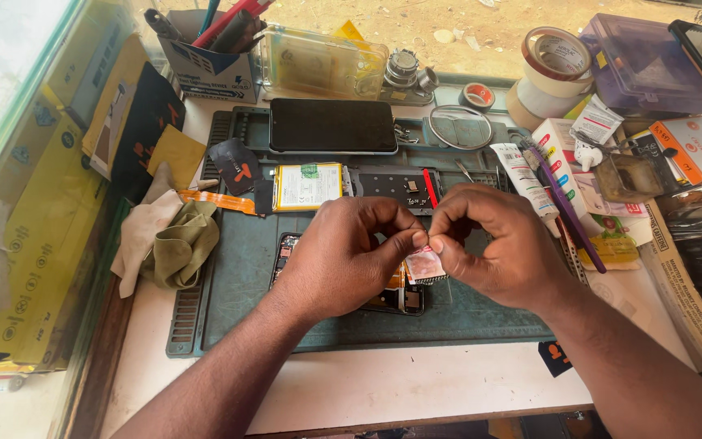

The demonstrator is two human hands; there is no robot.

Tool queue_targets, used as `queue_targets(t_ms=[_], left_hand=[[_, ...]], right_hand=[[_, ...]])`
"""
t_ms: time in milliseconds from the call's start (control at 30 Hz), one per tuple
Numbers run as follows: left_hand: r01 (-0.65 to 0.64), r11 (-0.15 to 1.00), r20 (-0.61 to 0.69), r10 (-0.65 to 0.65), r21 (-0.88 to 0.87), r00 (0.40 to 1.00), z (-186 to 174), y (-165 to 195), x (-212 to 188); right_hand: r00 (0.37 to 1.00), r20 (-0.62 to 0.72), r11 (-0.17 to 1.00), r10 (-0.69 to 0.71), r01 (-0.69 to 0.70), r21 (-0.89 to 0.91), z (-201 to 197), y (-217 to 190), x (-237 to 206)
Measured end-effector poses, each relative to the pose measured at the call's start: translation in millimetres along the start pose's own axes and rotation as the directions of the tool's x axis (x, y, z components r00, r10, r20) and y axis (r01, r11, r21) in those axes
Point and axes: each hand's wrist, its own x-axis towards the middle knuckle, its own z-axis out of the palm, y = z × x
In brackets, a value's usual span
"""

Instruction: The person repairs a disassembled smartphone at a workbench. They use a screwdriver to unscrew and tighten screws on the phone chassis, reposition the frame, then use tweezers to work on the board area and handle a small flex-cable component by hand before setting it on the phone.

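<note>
Pinkish small part (424,264) pinched between both hands — left (343,256), right (493,248) — above the opened phone (404,299).

Surface: a white worktop (416,390) is covered in the middle by a teal mat (237,276).
Left: cloths (174,244) are laid over the mat's edge.
Back: a pen box (209,57), clear case (322,61) and tape rolls (550,73) are set.
Right: cartons (696,146) are stacked.

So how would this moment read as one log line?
left hand: pinching small part | right hand: pinching same small flat part | below: opened phone on green mat
</note>
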Motion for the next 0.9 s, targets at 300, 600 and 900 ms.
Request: queue_targets(t_ms=[300,600,900], left_hand=[[0.088,0.996,-0.049,-0.088,-0.007,0.995,-7.0,4.3,3.2],[-0.079,0.984,-0.059,0.071,-0.159,0.996,3.5,-9.1,4.9],[0.015,0.980,-0.071,-0.030,-0.197,0.997,-1.1,-7.6,6.5]], right_hand=[[0.993,-0.014,0.970,0.119,-0.113,0.216,0.1,7.2,-0.2],[0.990,-0.021,0.979,-0.142,0.137,-0.148,3.0,0.8,2.1],[0.997,-0.033,0.983,0.066,-0.060,0.175,6.1,1.2,3.9]])
